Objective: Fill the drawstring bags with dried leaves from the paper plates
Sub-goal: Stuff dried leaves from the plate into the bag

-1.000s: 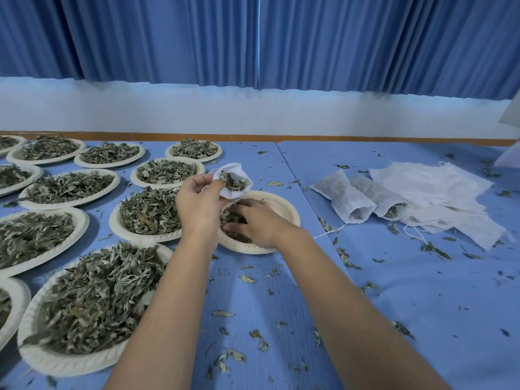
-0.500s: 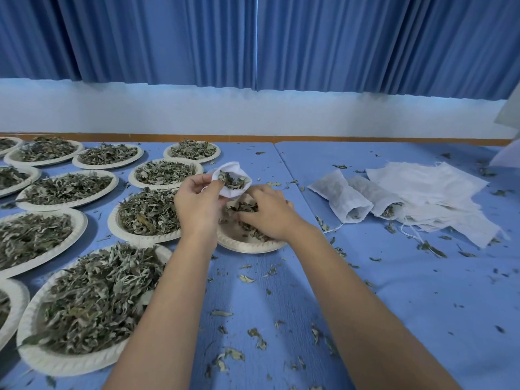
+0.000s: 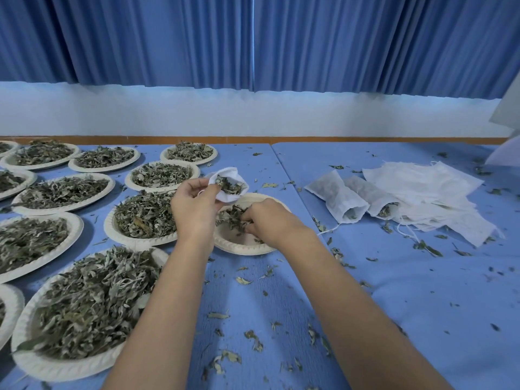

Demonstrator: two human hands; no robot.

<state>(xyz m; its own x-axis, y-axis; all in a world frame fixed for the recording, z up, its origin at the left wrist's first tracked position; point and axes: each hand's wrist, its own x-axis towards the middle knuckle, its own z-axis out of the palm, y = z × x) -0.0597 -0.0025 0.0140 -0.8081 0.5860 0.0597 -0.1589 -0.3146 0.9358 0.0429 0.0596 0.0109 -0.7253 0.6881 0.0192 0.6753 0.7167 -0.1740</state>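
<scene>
Fingers (image 3: 209, 190) of the left hand (image 3: 194, 209) pinch the rim of a white drawstring bag (image 3: 230, 182), holding its mouth open, with leaves showing inside.

The bag hangs just above the far rim of a nearly bare paper plate (image 3: 242, 247), where the right hand (image 3: 270, 220) lies palm down, its fingers curled round a clump of dried leaves (image 3: 232, 218). On the left the room is tight: heaped plates (image 3: 140, 218) crowd in, the nearest just beside the left wrist. On the right lies open blue table (image 3: 394, 277), littered with leaf crumbs, out to two filled bags (image 3: 337, 197) lying on their sides and a stack of flat empty bags (image 3: 422, 190). A seam between two tabletops runs just right of the plate. Behind are a white wall band (image 3: 253, 114) and a pleated blue curtain (image 3: 253, 38). Both bare forearms reach in from the lower edge and converge at the plate.
</scene>
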